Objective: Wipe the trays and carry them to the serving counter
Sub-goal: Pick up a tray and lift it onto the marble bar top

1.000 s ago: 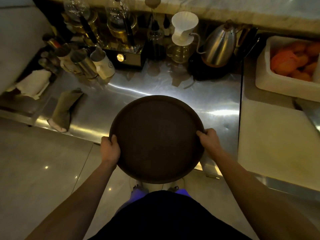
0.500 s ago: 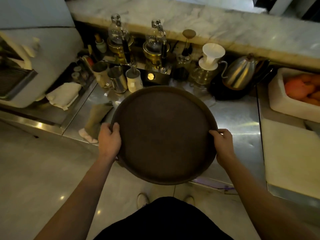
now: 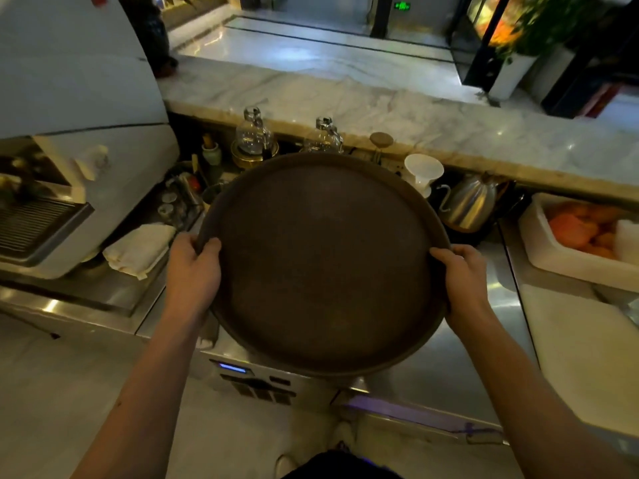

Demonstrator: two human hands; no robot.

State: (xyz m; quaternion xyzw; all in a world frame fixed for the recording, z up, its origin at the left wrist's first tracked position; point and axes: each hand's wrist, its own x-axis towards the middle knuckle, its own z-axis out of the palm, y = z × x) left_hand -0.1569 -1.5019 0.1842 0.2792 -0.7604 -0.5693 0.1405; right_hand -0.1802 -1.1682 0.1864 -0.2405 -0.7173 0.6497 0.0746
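A round brown tray (image 3: 325, 267) was held level above the steel counter (image 3: 446, 371), gripped at its rim by both hands. The left hand (image 3: 193, 271) was closed over the tray's left edge, fingers curled onto the rim; the right hand (image 3: 465, 280) was closed over the right edge in the same way. No brand or legible writing was seen on the tray; a small green lit sign (image 3: 401, 6) far beyond the tray was too blurred to be read. The tray's far edge was seen just short of the marble serving counter (image 3: 432, 112), whose top behind the tray lay bare. To the tray's right a steel kettle (image 3: 468, 202) and a white bin of what appeared to be orange fruit (image 3: 581, 233) were found; to its left, a folded white cloth (image 3: 141, 248).
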